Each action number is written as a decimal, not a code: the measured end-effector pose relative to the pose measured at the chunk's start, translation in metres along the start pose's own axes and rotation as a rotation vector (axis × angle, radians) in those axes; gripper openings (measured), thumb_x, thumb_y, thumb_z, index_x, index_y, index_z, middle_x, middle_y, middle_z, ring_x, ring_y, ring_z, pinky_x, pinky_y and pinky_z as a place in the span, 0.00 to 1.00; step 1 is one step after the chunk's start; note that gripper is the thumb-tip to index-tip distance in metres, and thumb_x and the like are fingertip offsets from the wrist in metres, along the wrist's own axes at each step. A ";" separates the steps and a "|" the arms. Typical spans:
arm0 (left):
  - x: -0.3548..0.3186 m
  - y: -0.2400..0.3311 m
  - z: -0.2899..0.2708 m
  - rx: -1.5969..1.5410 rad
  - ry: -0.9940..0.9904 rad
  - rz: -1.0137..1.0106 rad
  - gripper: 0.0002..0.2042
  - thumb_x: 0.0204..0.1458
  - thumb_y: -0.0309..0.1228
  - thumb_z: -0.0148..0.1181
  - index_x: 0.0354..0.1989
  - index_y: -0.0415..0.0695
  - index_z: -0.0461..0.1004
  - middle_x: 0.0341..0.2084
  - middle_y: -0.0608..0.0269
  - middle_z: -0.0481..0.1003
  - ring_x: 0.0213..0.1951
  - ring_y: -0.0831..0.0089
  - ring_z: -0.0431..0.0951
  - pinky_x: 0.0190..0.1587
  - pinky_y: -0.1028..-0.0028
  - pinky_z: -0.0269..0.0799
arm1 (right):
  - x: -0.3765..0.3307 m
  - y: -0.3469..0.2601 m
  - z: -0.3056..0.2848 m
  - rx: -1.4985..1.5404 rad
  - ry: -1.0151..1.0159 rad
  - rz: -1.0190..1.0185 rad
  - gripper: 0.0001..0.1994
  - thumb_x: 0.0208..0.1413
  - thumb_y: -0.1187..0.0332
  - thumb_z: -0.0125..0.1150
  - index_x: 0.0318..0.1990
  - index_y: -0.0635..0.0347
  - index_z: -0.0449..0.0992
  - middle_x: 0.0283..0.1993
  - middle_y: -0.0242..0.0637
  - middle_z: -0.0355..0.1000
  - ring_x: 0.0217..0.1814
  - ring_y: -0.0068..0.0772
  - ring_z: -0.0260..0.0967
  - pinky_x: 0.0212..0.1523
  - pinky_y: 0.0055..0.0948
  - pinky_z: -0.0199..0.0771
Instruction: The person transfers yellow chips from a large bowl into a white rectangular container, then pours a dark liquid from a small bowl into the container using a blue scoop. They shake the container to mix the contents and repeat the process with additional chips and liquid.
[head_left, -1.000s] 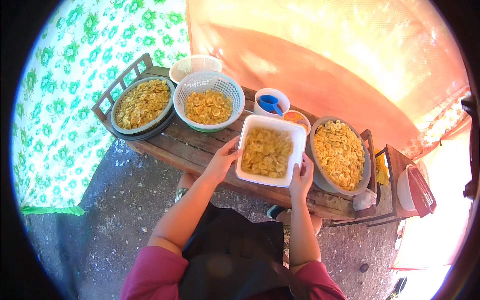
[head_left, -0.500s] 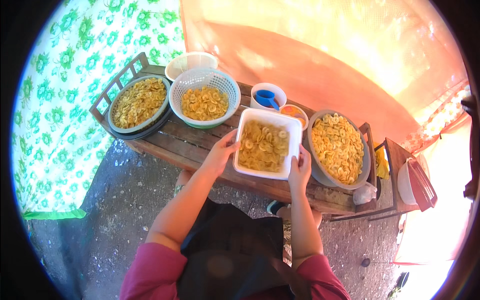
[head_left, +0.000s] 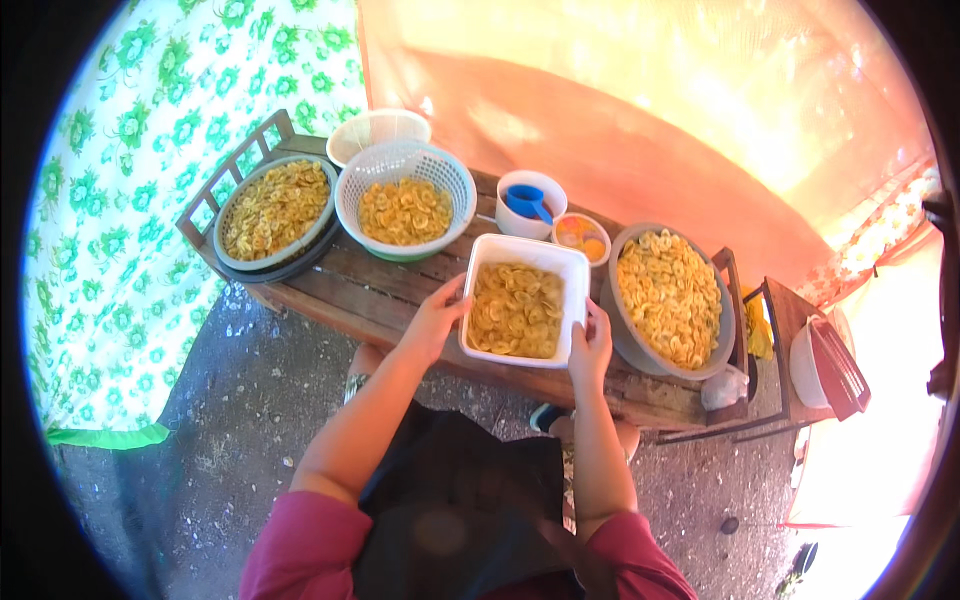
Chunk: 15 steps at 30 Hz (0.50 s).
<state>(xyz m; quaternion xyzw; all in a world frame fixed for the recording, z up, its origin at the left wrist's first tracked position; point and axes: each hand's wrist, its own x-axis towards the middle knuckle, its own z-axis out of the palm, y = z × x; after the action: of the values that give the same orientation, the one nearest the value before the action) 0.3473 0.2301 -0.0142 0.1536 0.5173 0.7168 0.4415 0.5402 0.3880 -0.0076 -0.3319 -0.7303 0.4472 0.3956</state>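
Between my two hands is a square white plastic tub (head_left: 572,350) with banana chips (head_left: 515,310) in its lower part. My left hand (head_left: 437,318) is closed on its left wall, my right hand (head_left: 591,345) on its right wall. The tub is at the near edge of a slatted wooden bench (head_left: 372,292); whether it touches the wood I cannot tell. Beyond it stand a white bucket (head_left: 556,192) with a blue scoop (head_left: 527,202) and a small round tub (head_left: 583,240) with orange markings. Right of my right hand is a grey basin (head_left: 622,330) full of banana chips.
A perforated colander (head_left: 452,183) with chips sits left of the tub, before a pale basket (head_left: 375,130). Farther left is a heaped round basket (head_left: 228,238). A knotted plastic bag (head_left: 724,388) lies by the bench's right end. Green floral cloth (head_left: 150,250) and orange sheeting (head_left: 600,110) hang behind.
Both my hands have brought the tub slightly left and nearer to me. Its chips, blurred before, now lie still and more level. The small round tub shows more fully.
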 end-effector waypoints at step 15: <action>0.001 0.010 -0.011 -0.005 -0.038 -0.012 0.26 0.57 0.28 0.54 0.65 0.48 0.59 0.37 0.70 0.70 0.38 0.81 0.70 0.41 0.76 0.65 | 0.003 0.008 0.013 -0.053 0.026 -0.064 0.18 0.54 0.78 0.52 0.54 0.68 0.66 0.40 0.36 0.66 0.34 0.25 0.64 0.37 0.22 0.66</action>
<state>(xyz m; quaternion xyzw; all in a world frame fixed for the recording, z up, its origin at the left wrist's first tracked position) 0.3343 0.2237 -0.0105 0.1629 0.5078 0.7125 0.4560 0.5287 0.3881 -0.0178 -0.3246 -0.7468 0.4105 0.4103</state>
